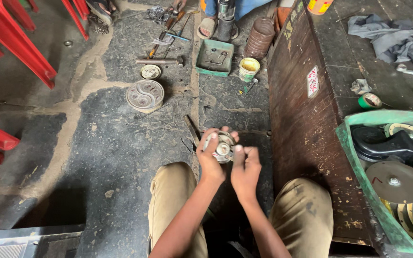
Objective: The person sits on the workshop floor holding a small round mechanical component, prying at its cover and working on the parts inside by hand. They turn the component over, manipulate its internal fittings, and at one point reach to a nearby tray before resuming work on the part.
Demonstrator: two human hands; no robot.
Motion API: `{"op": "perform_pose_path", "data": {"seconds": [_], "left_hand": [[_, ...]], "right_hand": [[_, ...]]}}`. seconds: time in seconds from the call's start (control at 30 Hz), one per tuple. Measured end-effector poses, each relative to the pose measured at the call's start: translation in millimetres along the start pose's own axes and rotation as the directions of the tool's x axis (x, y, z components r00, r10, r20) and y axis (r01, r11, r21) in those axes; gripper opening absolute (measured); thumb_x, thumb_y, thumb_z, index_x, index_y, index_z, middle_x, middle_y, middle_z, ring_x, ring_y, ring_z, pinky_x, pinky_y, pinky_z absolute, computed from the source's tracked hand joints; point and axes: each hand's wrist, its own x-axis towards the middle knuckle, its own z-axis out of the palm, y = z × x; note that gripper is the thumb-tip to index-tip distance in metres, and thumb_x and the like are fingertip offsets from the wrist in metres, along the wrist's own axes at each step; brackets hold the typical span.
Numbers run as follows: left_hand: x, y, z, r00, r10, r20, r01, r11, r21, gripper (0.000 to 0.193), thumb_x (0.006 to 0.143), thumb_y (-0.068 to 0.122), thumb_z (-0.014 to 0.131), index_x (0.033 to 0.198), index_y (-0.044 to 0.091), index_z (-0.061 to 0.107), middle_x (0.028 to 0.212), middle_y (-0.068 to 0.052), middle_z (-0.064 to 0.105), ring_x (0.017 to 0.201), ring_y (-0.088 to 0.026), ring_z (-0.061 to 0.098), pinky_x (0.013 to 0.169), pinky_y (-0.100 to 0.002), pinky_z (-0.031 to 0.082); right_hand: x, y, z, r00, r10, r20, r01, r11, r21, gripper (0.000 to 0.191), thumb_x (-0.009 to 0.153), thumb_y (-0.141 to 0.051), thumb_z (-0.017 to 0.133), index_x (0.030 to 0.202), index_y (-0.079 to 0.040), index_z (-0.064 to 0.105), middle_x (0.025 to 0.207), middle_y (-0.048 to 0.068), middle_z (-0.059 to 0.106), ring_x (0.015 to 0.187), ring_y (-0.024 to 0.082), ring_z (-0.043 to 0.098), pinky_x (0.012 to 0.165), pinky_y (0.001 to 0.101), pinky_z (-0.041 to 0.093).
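My left hand [210,157] and my right hand [245,168] both grip a round grey metal part [223,146] with a raised hub, held between my knees above the dark floor. The left hand's fingers wrap its left rim. On the right side, my right thumb presses near the hub. My knees in tan trousers [178,191] frame the hands.
A round metal disc with holes [145,94], a small tin [150,71], a hammer [161,61], a green metal tray [214,57] and a yellow cup [249,69] lie on the floor ahead. Dark wooden bench [307,119] right, with a green crate of parts [397,177]. Red chairs [15,43] left. Another person's sandalled foot [207,26] far ahead.
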Motion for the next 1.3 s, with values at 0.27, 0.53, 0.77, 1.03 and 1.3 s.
{"op": "perform_pose_path", "data": {"seconds": [0.27,0.53,0.77,1.03,1.3], "left_hand": [[-1.9,-0.2,0.4,1.0,-0.01,-0.015,0.01,1.0,0.019,0.026,0.095,0.013,0.065,0.115,-0.003,0.061,0.111,-0.022,0.069,0.094,-0.036,0.074,0.085,-0.048,0.062],[-2.5,2.7,1.0,0.998,-0.045,-0.042,0.045,0.999,-0.002,0.023,0.095,0.011,0.063,0.114,-0.002,0.061,0.108,-0.021,0.069,0.091,-0.035,0.073,0.082,-0.046,0.061],[-1.9,4.9,3.9,1.0,-0.015,0.011,0.015,1.0,0.024,0.021,0.096,0.007,0.063,0.114,-0.004,0.06,0.111,-0.022,0.07,0.095,-0.034,0.073,0.086,-0.044,0.061],[-1.3,7.0,3.5,1.0,-0.014,-0.028,0.015,0.999,0.041,0.022,0.096,0.008,0.063,0.113,-0.005,0.06,0.111,-0.021,0.07,0.095,-0.035,0.074,0.085,-0.045,0.061],[2.0,6.4,3.0,0.999,0.014,-0.031,-0.014,1.0,-0.004,0.022,0.093,0.009,0.064,0.112,-0.002,0.061,0.109,-0.021,0.069,0.093,-0.035,0.074,0.084,-0.047,0.062]], "right_hand": [[3.5,4.1,1.0,0.998,-0.067,-0.003,0.067,0.997,0.023,0.021,0.106,-0.014,0.061,0.092,0.0,0.057,0.081,0.005,0.061,0.08,0.008,0.051,0.07,0.0288,0.048],[0.2,2.2,3.0,0.995,-0.104,0.004,0.104,0.994,-0.026,0.021,0.106,-0.016,0.059,0.094,0.001,0.058,0.084,0.007,0.063,0.081,0.011,0.054,0.075,0.0299,0.049],[0.2,-1.8,3.9,1.0,-0.009,0.012,0.007,0.993,0.114,0.022,0.107,-0.018,0.059,0.094,0.0,0.058,0.084,0.007,0.063,0.079,0.01,0.053,0.072,0.0299,0.049],[1.9,3.3,4.3,0.998,-0.059,-0.012,0.059,0.998,0.025,0.024,0.106,-0.017,0.06,0.09,0.0,0.056,0.079,0.005,0.062,0.077,0.009,0.051,0.072,0.0297,0.049],[-1.3,10.7,6.6,0.999,-0.039,-0.002,0.039,0.999,0.023,0.022,0.105,-0.017,0.061,0.091,0.0,0.057,0.08,0.004,0.06,0.078,0.008,0.051,0.07,0.028,0.048]]}}
